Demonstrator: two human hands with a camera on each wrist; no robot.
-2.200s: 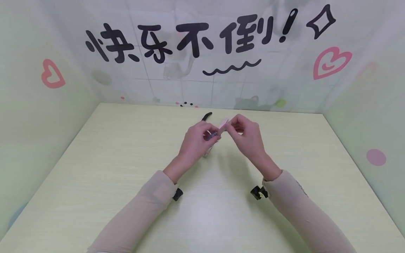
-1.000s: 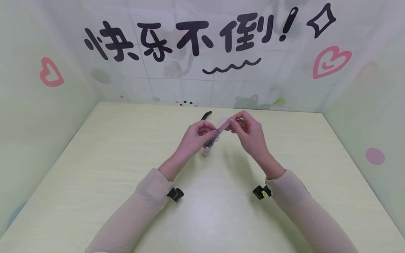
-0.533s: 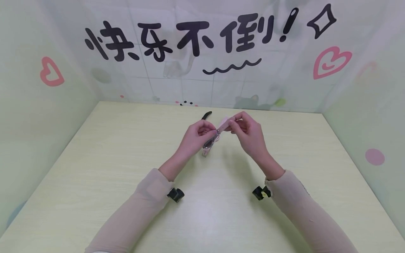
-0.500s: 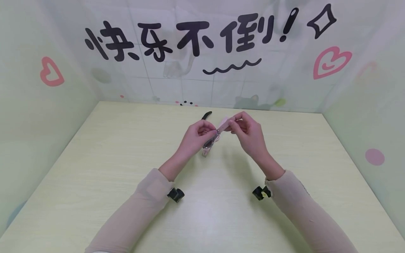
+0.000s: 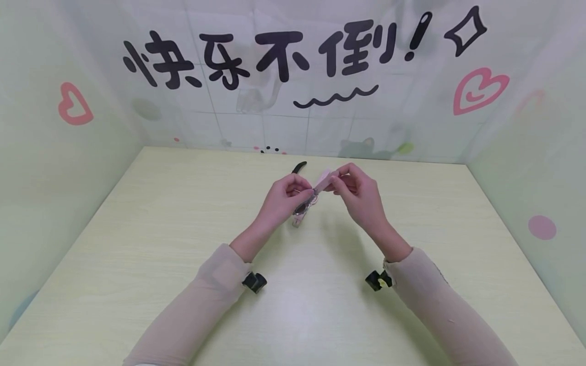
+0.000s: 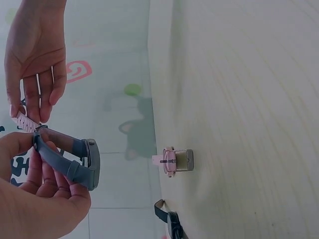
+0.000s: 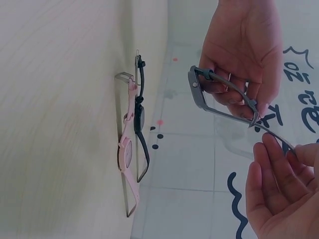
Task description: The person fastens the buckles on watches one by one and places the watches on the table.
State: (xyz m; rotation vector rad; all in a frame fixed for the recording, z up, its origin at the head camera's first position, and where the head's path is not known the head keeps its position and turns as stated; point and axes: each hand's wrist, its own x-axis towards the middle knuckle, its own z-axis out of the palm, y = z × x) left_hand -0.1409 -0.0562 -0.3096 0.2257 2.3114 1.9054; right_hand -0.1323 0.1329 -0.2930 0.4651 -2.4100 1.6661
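Note:
A wristwatch (image 6: 93,164) with a square case and a two-tone strap, blue-grey outside and pinkish inside, is held up above the table. My left hand (image 5: 276,206) pinches its strap at the buckle (image 7: 255,119), where the two strap ends meet in a loop. The punched strap end (image 5: 325,181) sticks out past the buckle, and my right hand (image 5: 363,195) pinches it between thumb and fingers. Behind the hands a pink watch (image 7: 125,154) lies on the table. Beside that one is a black watch (image 7: 140,119); in the head view its strap tip (image 5: 299,166) shows beyond my left hand.
The pale wood table (image 5: 293,315) has printed panels along its back and both sides. The back panel (image 5: 274,127) rises just behind the watches. A small black camera mount (image 5: 254,281) hangs from the left cuff, another mount (image 5: 379,279) from the right.
Since the oldest frame, my left hand has shifted slightly left and the watch case shows below its fingers. My right hand moved up along the strap end, then slightly back down in the last half second.

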